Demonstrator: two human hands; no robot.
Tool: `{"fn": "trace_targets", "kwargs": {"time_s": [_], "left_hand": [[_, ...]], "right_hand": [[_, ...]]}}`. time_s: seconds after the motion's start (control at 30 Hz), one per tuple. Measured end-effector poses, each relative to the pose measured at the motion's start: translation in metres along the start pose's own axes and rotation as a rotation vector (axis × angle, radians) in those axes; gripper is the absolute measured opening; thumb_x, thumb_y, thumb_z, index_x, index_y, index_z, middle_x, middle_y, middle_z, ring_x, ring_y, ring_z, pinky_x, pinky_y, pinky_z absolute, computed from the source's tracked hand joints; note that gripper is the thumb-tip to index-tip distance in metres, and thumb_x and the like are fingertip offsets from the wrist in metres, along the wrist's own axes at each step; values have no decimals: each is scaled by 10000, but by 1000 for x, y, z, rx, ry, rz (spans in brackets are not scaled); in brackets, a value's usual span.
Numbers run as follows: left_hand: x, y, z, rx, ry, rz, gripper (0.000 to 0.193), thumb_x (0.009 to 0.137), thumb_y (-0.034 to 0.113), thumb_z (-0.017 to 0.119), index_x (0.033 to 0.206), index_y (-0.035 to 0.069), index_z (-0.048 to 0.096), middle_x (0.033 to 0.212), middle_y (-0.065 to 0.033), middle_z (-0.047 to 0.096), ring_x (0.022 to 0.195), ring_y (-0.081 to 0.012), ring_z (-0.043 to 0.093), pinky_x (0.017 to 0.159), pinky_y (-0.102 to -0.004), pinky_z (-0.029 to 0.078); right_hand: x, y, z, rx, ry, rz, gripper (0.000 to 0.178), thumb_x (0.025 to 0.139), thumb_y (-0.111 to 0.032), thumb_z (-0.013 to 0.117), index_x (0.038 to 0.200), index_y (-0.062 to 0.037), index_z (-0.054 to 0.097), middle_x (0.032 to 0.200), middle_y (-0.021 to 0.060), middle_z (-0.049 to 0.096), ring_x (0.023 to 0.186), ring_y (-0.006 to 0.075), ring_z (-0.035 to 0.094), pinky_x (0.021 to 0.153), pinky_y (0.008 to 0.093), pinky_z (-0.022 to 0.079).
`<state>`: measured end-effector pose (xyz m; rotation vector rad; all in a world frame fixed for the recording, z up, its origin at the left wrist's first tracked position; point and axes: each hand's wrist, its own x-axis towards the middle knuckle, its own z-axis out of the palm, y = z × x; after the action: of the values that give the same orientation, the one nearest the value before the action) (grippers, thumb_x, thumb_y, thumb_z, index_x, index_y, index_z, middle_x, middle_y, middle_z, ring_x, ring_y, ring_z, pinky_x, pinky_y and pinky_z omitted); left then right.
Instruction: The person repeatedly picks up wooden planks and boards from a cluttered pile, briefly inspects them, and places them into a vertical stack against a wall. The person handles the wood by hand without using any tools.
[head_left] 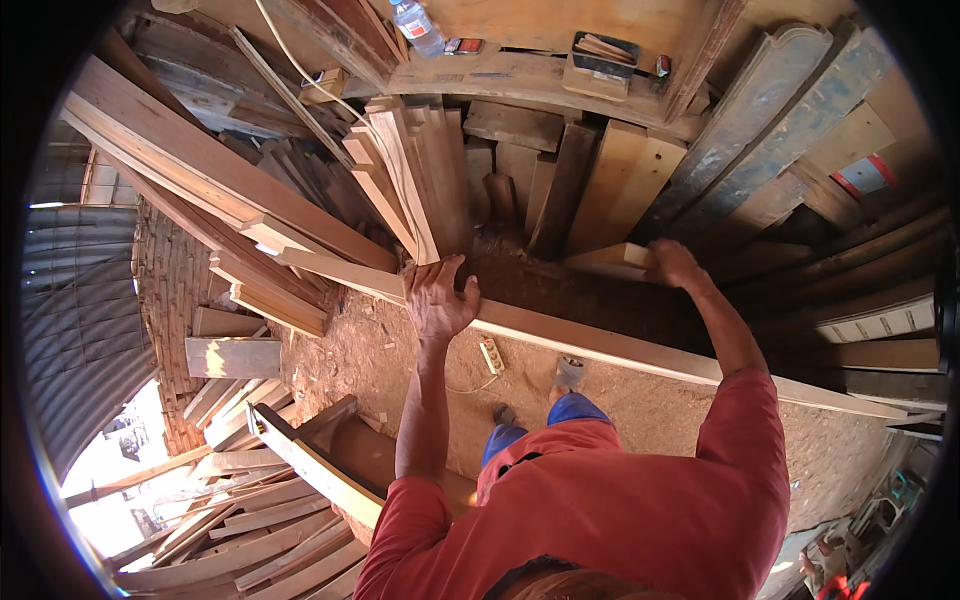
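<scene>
A long pale wooden plank (pixel 560 333) runs slantwise across the view in front of me, from upper left to lower right. My left hand (pixel 440 300) lies over it, fingers extended and thumb apart, close to the foot of several upright boards (pixel 415 185). Farther right, beyond the plank, my right hand (pixel 672 264) is closed at the end of a short wooden board (pixel 612 258). Its fingertips are partly hidden. The dark gap between plank and stacked boards is in shadow.
A shelf (pixel 500 75) at the back holds a plastic bottle (pixel 418 28) and a black tray (pixel 605 55). On the sawdust-covered floor lies a power strip (pixel 491 356) near my feet. Scrap wood (pixel 270 530) piles up at lower left, beside a corrugated metal sheet (pixel 85 310).
</scene>
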<state>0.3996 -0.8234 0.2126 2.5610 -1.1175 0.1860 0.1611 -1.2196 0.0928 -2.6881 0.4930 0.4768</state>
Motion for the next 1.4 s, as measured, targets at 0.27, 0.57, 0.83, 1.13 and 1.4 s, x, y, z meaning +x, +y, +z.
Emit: {"fn": "trace_targets", "kwargs": {"time_s": [0.27,0.57,0.83,1.13,1.4], "left_hand": [[-3,-5,6,-9,64,43,327,800,300,728,1076,125,748,1009,-85,785,998,-311,704,1030,-470,439],[3,0,1,101,-332,-147,428,855,326,706,1235,129,729,1185,-163,748,1230,-361,621,1109,-547,387],[55,138,72,-1027,-439,18,813,796,307,924,1462,82,516,1364,-112,674,1275,-259,616,1071,-449,498],[77,185,-113,-1789,86,93,553,778,56,929,1252,48,645,1158,-54,738,1051,-149,694,942,-332,586],[28,131,-252,-1703,408,205,844,720,173,982,1430,59,539,1363,-96,616,1259,-259,610,1086,-453,505]], "right_hand": [[-9,-30,26,49,-80,56,407,755,-304,785,1099,-88,770,1142,198,751,1114,362,718,980,478,574],[5,-80,-64,-58,2,6,386,696,-211,816,1019,-9,759,993,237,752,1013,416,730,900,483,583],[-108,-185,-308,-154,159,-254,458,675,-206,838,1061,12,722,1108,258,698,1110,418,657,942,506,528],[-240,-179,-288,-22,1297,-212,963,768,-487,865,1521,-38,465,1509,287,500,1398,460,465,1214,543,303],[-90,-172,-127,838,414,-241,642,799,-179,867,1372,-24,625,1265,172,722,1207,272,652,1070,404,490]]}}
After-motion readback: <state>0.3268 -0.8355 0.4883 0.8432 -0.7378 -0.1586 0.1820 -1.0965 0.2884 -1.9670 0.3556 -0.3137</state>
